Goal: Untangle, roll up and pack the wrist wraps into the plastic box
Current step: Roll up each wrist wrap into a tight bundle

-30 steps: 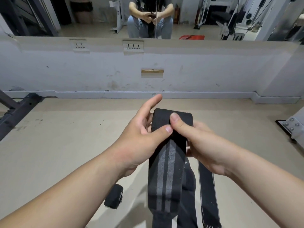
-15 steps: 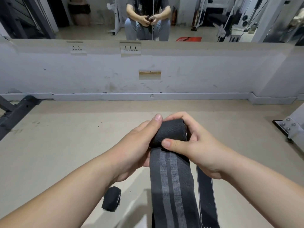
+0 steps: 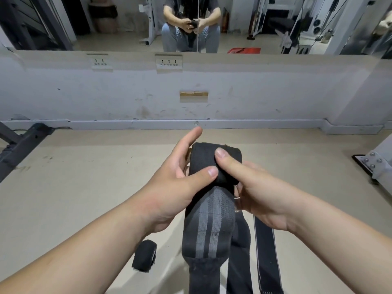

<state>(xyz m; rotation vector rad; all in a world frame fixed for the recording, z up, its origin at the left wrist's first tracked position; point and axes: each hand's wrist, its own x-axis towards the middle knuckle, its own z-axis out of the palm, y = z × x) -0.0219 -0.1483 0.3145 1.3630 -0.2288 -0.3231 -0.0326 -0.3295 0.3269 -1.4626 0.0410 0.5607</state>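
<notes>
Black elastic wrist wrap with grey stripes [image 3: 209, 219] sits at the centre of the frame, its upper end wound into a thick roll held between both hands. At the roll's left edge, the left hand [image 3: 169, 183] pinches it, thumb pressed on the front and index finger stretched straight up. From the right, the right hand [image 3: 257, 192] clamps the roll, thumb flat on its top and fingers hidden behind. Its loose striped tail hangs down to the bottom edge. Lower left of centre, a finished black rolled wrap [image 3: 144, 258] lies on the beige floor [image 3: 84, 177]. A flat dark strap [image 3: 267, 255] stretches along the lower right.
</notes>
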